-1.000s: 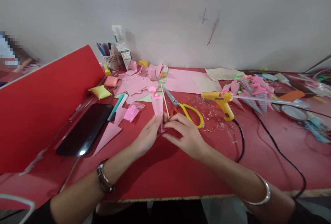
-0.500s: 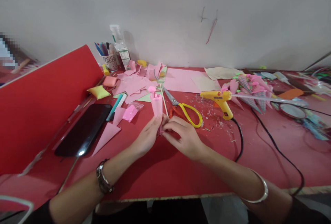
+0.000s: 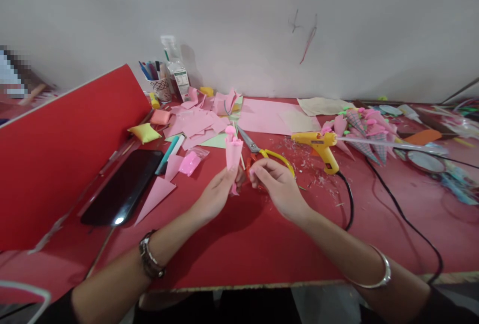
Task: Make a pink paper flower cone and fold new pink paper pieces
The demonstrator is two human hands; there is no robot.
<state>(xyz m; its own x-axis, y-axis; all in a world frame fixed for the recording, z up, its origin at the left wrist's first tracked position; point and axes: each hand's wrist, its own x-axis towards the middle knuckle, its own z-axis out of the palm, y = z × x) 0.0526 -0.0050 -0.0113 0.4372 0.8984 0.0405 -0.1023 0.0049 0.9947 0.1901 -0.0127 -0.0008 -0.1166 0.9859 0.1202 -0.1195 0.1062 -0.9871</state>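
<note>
- The left hand [image 3: 215, 195] is clamped on the pink paper cone [image 3: 233, 153]. Thumb and fingers pinch its narrow lower end, lifted a little above the red table [image 3: 243, 244].
- The cone stands nearly upright, long axis running from the point down at the fingertips to the wide mouth above. It leans slightly away from the person, and small pink lumps poke out of the mouth.
- The right hand [image 3: 279, 184] sits just beside the cone on its right, apart from it by a narrow gap. Its fingers are curled in, thumb and forefinger close together. From here I cannot tell whether they pinch anything.
- So the cone lies to the left of the right hand, roughly level with its fingertips, and the left hand is the one in contact.
- The right hand hovers over the yellow-handled scissors [image 3: 275, 155], which lie flat with the blades pointing away and to the left.
- The yellow glue gun [image 3: 318, 142] rests further right, well apart from both hands.
- A heap of pink paper scraps [image 3: 194, 124] lies beyond the cone, and a black phone [image 3: 121, 184] lies off to the left.
</note>
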